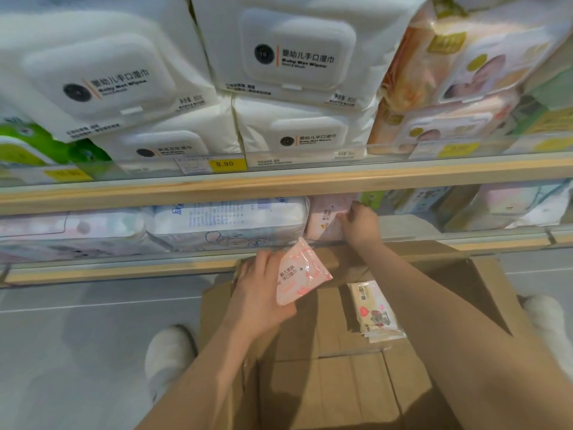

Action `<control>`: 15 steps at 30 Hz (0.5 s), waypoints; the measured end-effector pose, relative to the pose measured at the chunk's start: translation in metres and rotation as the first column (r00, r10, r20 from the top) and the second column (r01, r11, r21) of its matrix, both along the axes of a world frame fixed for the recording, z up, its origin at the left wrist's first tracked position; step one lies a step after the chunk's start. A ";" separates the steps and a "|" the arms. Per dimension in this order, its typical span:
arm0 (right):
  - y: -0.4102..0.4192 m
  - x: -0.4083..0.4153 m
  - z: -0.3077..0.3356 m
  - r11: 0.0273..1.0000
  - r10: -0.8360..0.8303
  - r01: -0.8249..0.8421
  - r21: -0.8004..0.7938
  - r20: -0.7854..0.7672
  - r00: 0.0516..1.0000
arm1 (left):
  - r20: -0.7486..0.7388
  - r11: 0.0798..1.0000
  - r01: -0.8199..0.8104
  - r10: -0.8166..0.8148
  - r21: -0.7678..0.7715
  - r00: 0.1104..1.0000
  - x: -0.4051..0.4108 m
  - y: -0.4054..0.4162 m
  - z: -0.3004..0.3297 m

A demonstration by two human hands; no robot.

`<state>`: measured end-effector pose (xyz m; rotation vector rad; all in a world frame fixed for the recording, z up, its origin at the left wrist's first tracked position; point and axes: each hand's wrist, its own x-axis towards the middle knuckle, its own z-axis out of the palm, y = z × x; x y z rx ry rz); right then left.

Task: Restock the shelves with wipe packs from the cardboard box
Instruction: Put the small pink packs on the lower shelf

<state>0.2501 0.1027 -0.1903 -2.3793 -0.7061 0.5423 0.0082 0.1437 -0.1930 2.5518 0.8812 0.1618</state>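
The left hand (259, 285) grips a small flat pink wipe pack in glossy crinkled plastic (300, 273), thumb under its lower edge and fingers behind it. The pack sits on the thumb side of the hand, above the open brown cardboard box (328, 389), with its long axis tilted: the top corner leans toward the shelf and the lower end toward the wrist. Its printed face is turned to the camera.

The right hand (361, 225) reaches into the lower shelf and pinches the right edge of a second pale pink soft pack (327, 217), which stands upright on the wooden-edged lower shelf (124, 270) with its face outward. That pack sits just beside a large white and blue pillow-shaped wipe bundle (229, 221) lying lengthwise to its left.

Inside the box, against the far wall, rests a cream rectangular wipe pack with a red print (375, 311), its long axis running from the shelf toward the person.

On the upper shelf, stacked white bulky wipe packs with moulded flip lids (297, 48) stand above a yellow price label (224, 164).
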 end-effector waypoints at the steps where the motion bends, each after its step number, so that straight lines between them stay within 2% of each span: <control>1: -0.002 0.000 -0.002 1.000 -0.021 0.021 0.001 -0.007 1.000 | 0.002 1.000 -0.001 0.001 0.002 1.000 0.000 0.001 -0.001; 9: 0.006 -0.004 -0.007 0.999 0.024 -0.026 0.046 0.053 0.998 | 0.025 1.000 0.001 -0.001 -0.002 1.000 0.000 0.000 -0.002; 15: 0.005 0.004 -0.009 0.985 0.173 -0.173 -0.009 0.038 0.984 | 0.040 1.000 -0.015 0.015 0.012 0.999 0.001 0.000 -0.002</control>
